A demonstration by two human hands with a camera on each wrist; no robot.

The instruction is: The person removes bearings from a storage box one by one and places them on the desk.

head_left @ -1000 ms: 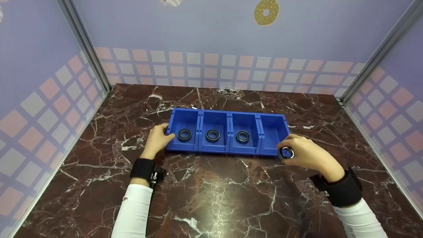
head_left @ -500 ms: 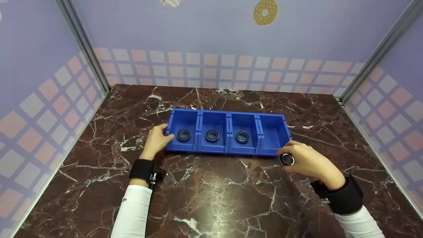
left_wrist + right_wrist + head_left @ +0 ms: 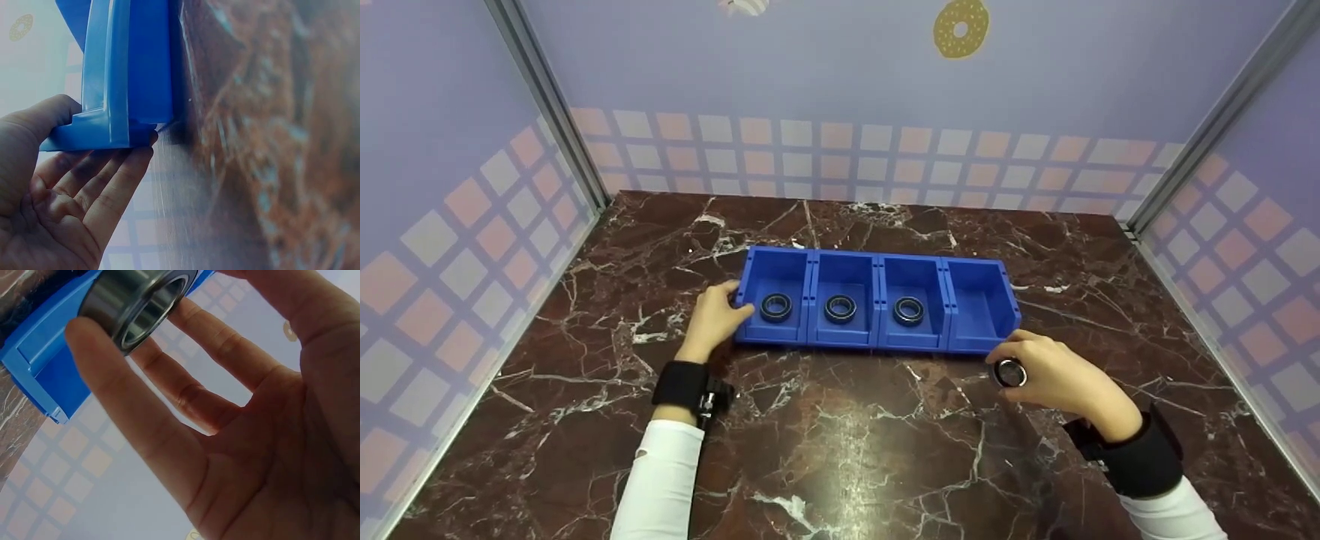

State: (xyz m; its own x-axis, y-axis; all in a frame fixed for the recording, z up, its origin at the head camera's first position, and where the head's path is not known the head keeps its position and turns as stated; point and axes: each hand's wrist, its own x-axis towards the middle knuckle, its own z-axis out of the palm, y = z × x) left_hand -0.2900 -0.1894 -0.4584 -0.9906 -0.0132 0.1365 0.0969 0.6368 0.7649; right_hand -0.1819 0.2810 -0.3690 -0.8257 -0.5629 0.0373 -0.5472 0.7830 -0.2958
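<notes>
Right hand (image 3: 1054, 375), pinching bearing (image 3: 115, 306), eased back toward person; bearing now just off front right corner of blue bins (image 3: 915, 341), so outside them. Left hand (image 3: 712, 319) unmoved, gripping bins' left end (image 3: 149, 62).

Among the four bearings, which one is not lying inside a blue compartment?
The bearing held by the right hand; the other three bearings lie flat, one in each of the three leftmost compartments.
</notes>
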